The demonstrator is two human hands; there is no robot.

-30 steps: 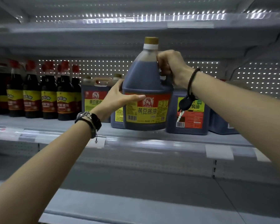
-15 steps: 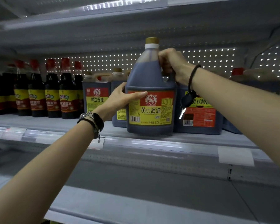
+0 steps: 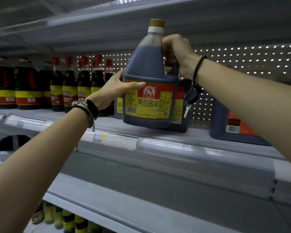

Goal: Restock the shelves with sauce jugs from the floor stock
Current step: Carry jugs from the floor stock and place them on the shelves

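A dark soy sauce jug (image 3: 149,76) with a gold cap and a red and yellow label is tilted slightly, its base just above the front of the grey shelf (image 3: 183,140). My right hand (image 3: 176,54) grips the jug's handle from the right. My left hand (image 3: 118,88) holds the jug's left side, thumb across the top of the label. Another jug of the same kind (image 3: 180,111) stands right behind it, mostly hidden.
A row of dark sauce bottles with red caps (image 3: 69,88) fills the shelf to the left. A blue jug (image 3: 232,121) stands at the right, partly behind my right arm. The upper shelf (image 3: 107,31) hangs close above the cap. Bottles (image 3: 69,221) show on the bottom shelf.
The jug has lifted off the shelf and tilted, and its base now hangs just above the front. Both hands keep the same hold. The view has shifted to the right.
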